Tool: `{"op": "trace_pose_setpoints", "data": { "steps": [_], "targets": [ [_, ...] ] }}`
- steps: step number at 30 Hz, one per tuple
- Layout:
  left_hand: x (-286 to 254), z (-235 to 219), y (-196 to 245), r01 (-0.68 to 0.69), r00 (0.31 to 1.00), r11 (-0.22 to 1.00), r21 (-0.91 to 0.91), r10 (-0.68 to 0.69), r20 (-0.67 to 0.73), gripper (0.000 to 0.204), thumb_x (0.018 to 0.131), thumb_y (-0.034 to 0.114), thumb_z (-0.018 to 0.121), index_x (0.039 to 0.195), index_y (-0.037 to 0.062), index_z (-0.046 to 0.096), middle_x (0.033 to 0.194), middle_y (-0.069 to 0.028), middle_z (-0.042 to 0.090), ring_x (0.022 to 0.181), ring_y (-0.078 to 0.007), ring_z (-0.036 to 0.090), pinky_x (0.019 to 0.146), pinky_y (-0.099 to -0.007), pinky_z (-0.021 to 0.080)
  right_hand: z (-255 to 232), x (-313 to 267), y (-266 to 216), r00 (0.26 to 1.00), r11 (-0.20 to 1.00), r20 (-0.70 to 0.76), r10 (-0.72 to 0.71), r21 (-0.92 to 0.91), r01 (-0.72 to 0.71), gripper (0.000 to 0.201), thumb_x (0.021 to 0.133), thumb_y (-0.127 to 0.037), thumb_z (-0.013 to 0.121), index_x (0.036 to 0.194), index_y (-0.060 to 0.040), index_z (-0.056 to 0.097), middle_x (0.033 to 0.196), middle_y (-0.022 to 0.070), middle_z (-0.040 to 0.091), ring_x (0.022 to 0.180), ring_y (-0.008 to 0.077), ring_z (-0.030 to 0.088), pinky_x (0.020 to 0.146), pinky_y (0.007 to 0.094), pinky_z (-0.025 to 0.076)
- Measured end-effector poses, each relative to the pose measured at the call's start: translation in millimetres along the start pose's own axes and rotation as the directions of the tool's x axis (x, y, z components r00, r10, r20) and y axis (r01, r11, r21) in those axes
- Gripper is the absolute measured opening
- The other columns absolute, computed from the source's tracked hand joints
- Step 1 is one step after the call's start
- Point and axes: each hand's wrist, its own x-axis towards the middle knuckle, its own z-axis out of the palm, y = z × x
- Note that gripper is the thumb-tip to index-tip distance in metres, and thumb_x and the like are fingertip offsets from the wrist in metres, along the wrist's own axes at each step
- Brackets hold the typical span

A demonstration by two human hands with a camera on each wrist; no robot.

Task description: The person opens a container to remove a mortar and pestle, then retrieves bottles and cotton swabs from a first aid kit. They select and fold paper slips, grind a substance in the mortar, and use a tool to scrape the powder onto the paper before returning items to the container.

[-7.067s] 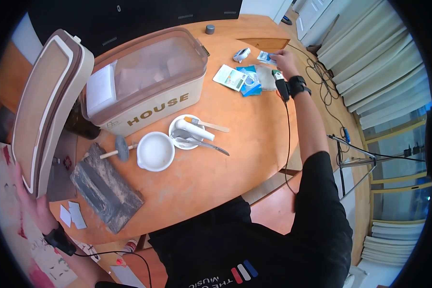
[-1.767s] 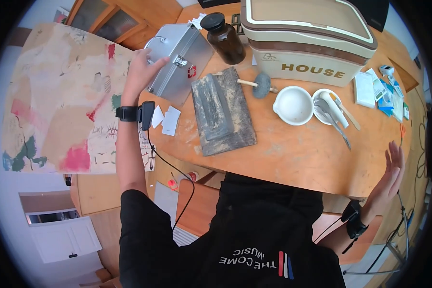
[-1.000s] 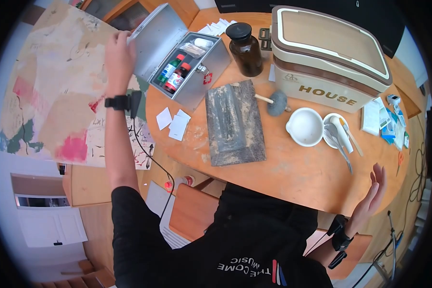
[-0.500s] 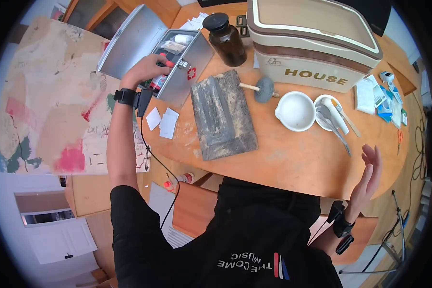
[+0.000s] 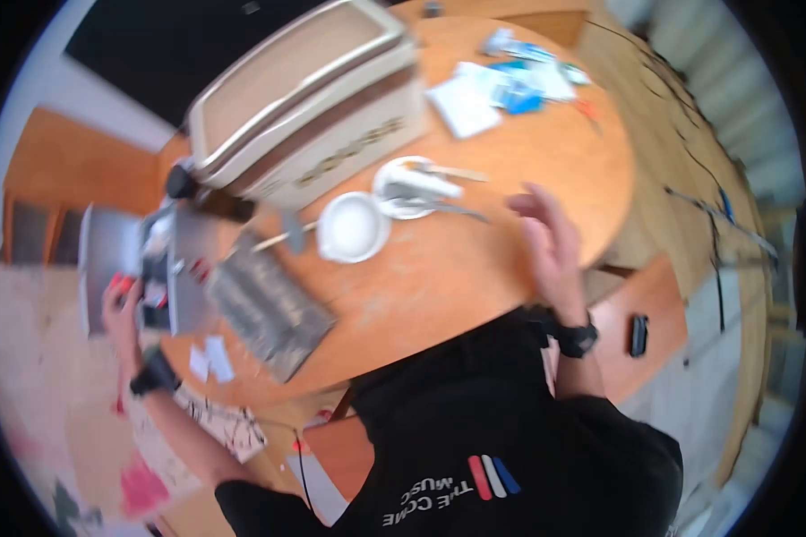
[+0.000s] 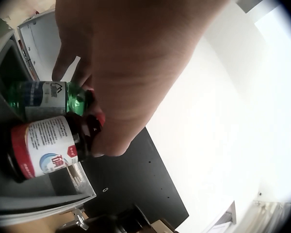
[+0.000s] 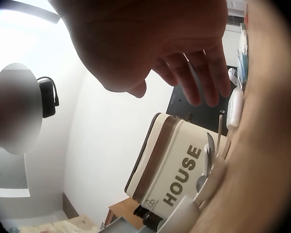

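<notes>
In the head view my left hand (image 5: 121, 318) is at the open silver metal box (image 5: 188, 282), with red at its fingertips. The left wrist view shows its thumb and fingers round the tops of a brown bottle (image 6: 51, 145) with a red and white label and a green bottle (image 6: 51, 99). Both bottles lie within the box walls; their caps are partly hidden by the hand. My right hand (image 5: 551, 251) is raised over the table's right part, fingers extended and holding nothing, near the white bowl (image 5: 401, 208) with spatula and brush.
The large HOUSE box (image 5: 349, 143) stands at the back, beside a dark jar (image 5: 181, 182). A stone slab (image 5: 269, 309), a white mortar (image 5: 354, 227) and a mallet (image 5: 292, 231) are in the middle. Packets (image 5: 466, 106) and orange scissors (image 5: 587, 109) lie at the right.
The head view has swung right. The metal box's lid was lifted, and my left hand moved from the lid to the bottles. My right hand remains raised. The HOUSE box's lid, held off earlier, is on.
</notes>
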Motion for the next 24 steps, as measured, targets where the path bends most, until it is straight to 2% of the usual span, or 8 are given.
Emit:
{"op": "trace_pose_setpoints", "data": {
  "steps": [1, 3, 6, 11, 13, 18, 21, 24],
  "targets": [
    [4.2, -0.9, -17.2, 0.067, 0.989, 0.998, -0.016, -0.069, -0.131, 0.032, 0.090, 0.023, 0.082, 0.109, -0.0017, 0.076, 0.126, -0.0149, 0.066, 0.119, -0.0241, 0.062, 0.104, -0.0358, 0.048, 0.9, -1.2, 1.6, 0.999, 0.999, -0.015, -0.034, 0.008, 0.034, 0.039, 0.097, -0.005, 0.065, 0.135, 0.0018, 0.059, 0.113, 0.0163, 0.073, 0.103, 0.0262, 0.071, 0.094, 0.0360, 0.054],
    [-0.6, -8.3, 8.8, -0.060, 0.960, 0.984, 0.166, 0.102, -0.261, 0.037, 0.092, 0.023, 0.081, 0.115, -0.0045, 0.073, 0.130, -0.0166, 0.063, 0.122, -0.0241, 0.061, 0.106, -0.0355, 0.048, 0.1, -0.4, 0.5, 0.997, 0.997, -0.017, -0.072, 0.009, 0.072, 0.038, 0.095, -0.004, 0.068, 0.132, 0.0022, 0.060, 0.112, 0.0166, 0.073, 0.100, 0.0284, 0.072, 0.091, 0.0373, 0.055],
    [-29.4, -8.1, 131.4, -0.052, 0.928, 0.962, 0.268, 0.146, -0.343, 0.037, 0.092, 0.020, 0.080, 0.118, -0.0051, 0.071, 0.136, -0.0168, 0.059, 0.124, -0.0254, 0.060, 0.107, -0.0370, 0.049, 4.4, 2.1, -3.9, 0.989, 0.989, 0.018, -0.150, 0.014, 0.149, 0.040, 0.091, -0.005, 0.072, 0.129, 0.0024, 0.062, 0.111, 0.0176, 0.072, 0.101, 0.0315, 0.071, 0.091, 0.0382, 0.055],
    [-70.7, 42.6, 320.0, -0.517, 0.844, 0.853, 0.072, 0.522, -0.126, 0.028, 0.090, 0.009, 0.079, 0.114, -0.0032, 0.070, 0.139, -0.0158, 0.058, 0.125, -0.0301, 0.062, 0.103, -0.0392, 0.051, 5.5, 18.5, -43.2, 0.870, 0.870, 0.052, -0.491, -0.013, 0.492, 0.061, 0.080, -0.006, 0.082, 0.134, 0.0027, 0.058, 0.120, 0.0198, 0.066, 0.109, 0.0381, 0.065, 0.094, 0.0421, 0.053],
    [-92.0, 81.2, 401.2, -0.676, 0.729, 0.719, 0.166, 0.685, 0.000, 0.033, 0.080, 0.004, 0.083, 0.110, -0.0006, 0.071, 0.137, -0.0157, 0.058, 0.124, -0.0318, 0.061, 0.104, -0.0418, 0.048, 4.6, 26.3, -61.2, 0.870, 0.870, 0.024, -0.493, 0.032, 0.492, 0.063, 0.078, -0.008, 0.084, 0.135, 0.0030, 0.057, 0.120, 0.0194, 0.065, 0.107, 0.0388, 0.064, 0.093, 0.0431, 0.053],
    [-111.8, 218.8, 516.8, -0.774, 0.538, 0.496, -0.393, 0.843, 0.004, 0.039, 0.072, 0.014, 0.089, 0.105, 0.0009, 0.072, 0.120, -0.0141, 0.061, 0.109, -0.0307, 0.063, 0.093, -0.0386, 0.051, -29.6, 46.3, -47.7, 0.871, 0.882, -0.154, -0.466, -0.166, 0.442, 0.058, 0.078, -0.005, 0.080, 0.131, 0.0019, 0.058, 0.107, 0.0171, 0.064, 0.094, 0.0365, 0.063, 0.082, 0.0429, 0.053],
    [-129.8, 315.8, 567.9, -0.670, 0.541, 0.382, -0.636, 0.838, -0.067, 0.037, 0.076, 0.020, 0.087, 0.106, 0.0020, 0.075, 0.121, -0.0144, 0.063, 0.110, -0.0301, 0.065, 0.094, -0.0378, 0.052, -69.1, 60.8, 8.1, 0.889, 0.907, -0.272, -0.369, -0.314, 0.281, 0.046, 0.081, 0.000, 0.074, 0.125, 0.0008, 0.062, 0.093, 0.0155, 0.063, 0.086, 0.0333, 0.064, 0.072, 0.0388, 0.054],
    [-134.5, 384.1, 599.2, -0.628, 0.558, 0.398, -0.669, 0.829, -0.031, 0.035, 0.081, 0.026, 0.084, 0.105, 0.0017, 0.076, 0.115, -0.0149, 0.063, 0.105, -0.0326, 0.065, 0.091, -0.0393, 0.053, -106.4, 75.4, 54.8, 0.928, 0.973, -0.342, -0.148, -0.220, 0.074, 0.035, 0.084, -0.005, 0.077, 0.115, 0.0019, 0.063, 0.092, 0.0144, 0.068, 0.075, 0.0232, 0.067, 0.069, 0.0341, 0.054]
  ]
}}
